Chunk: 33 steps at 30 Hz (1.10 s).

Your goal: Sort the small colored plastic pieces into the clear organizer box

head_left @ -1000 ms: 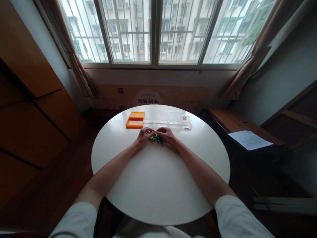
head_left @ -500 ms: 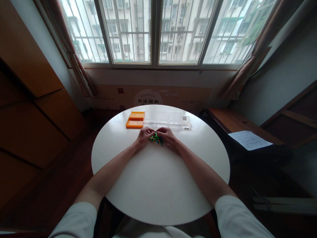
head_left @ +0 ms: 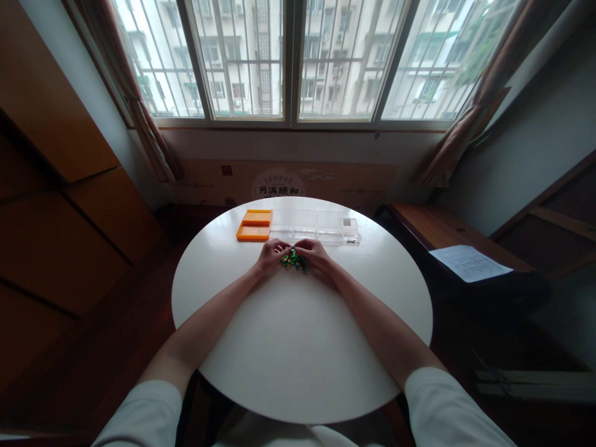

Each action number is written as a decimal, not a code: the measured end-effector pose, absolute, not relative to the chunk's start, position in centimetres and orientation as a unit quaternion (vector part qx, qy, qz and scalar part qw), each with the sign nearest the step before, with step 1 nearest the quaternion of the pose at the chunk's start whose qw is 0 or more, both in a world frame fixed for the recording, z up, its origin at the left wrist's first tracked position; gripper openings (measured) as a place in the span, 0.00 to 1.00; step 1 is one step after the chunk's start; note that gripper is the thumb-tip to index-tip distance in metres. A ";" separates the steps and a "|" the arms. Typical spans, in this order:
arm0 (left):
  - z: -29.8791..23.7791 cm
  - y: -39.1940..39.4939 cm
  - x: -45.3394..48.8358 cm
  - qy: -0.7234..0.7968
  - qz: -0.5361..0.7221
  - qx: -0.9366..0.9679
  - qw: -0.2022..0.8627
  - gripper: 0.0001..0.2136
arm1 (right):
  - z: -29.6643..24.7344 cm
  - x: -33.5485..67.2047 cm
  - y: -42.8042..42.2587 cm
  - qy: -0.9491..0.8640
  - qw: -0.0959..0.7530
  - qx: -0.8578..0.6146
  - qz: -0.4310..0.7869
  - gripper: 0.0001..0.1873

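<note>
Both of my hands meet near the middle of the round white table [head_left: 298, 347], over a small heap of green, orange and blue pieces [head_left: 293, 261]. My left hand [head_left: 272, 254] is closed in a pinch at the heap's left side. Opposite it, my right hand [head_left: 313, 251] also pinches, with its fingertips close to the left ones. Something small and dark shows between the fingertips, too tiny to name. Just beyond the hands lies an open orange case [head_left: 254, 225], and beside it a row of clear plastic boxes [head_left: 305, 225].
At the right end of the row, a small clear box [head_left: 350, 231] holds something tiny. A printed sheet of paper [head_left: 469, 263] lies on the wooden bench [head_left: 428, 230] to the right. A long printed carton [head_left: 363, 180] stands below the window behind the table.
</note>
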<state>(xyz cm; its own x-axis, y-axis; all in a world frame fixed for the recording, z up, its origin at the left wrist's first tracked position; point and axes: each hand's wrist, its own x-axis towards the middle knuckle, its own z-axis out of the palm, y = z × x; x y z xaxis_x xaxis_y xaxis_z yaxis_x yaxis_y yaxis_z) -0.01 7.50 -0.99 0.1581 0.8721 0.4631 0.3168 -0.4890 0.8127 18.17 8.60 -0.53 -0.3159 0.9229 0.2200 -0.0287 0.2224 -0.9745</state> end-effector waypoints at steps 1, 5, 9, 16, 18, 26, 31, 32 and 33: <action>-1.0 7.5 0.0 0.420 0.494 0.707 0.282 0.15 | -0.4 18.2 8.5 -0.628 0.464 -0.356 0.513 0.18; -1.0 7.5 0.0 0.418 0.496 0.704 0.288 0.14 | -0.2 18.1 8.3 -0.626 0.463 -0.355 0.518 0.18; -0.9 7.4 0.0 0.418 0.495 0.704 0.290 0.14 | -0.1 18.1 8.3 -0.625 0.464 -0.354 0.519 0.18; -0.9 7.4 0.0 0.420 0.493 0.706 0.287 0.15 | -0.2 18.2 8.4 -0.627 0.464 -0.353 0.517 0.18; -0.9 7.4 0.0 0.420 0.492 0.707 0.286 0.15 | -0.2 18.2 8.4 -0.628 0.464 -0.354 0.514 0.18; -1.0 7.5 0.0 0.419 0.492 0.708 0.284 0.15 | -0.5 18.3 8.6 -0.630 0.462 -0.357 0.512 0.19; -1.0 7.5 0.0 0.418 0.494 0.708 0.284 0.15 | -0.4 18.2 8.5 -0.630 0.461 -0.357 0.513 0.18; -1.0 7.5 0.0 0.419 0.494 0.707 0.284 0.15 | -0.4 18.2 8.5 -0.629 0.461 -0.357 0.514 0.19; -1.0 7.4 0.0 0.420 0.493 0.707 0.283 0.15 | -0.3 18.2 8.4 -0.628 0.461 -0.356 0.515 0.19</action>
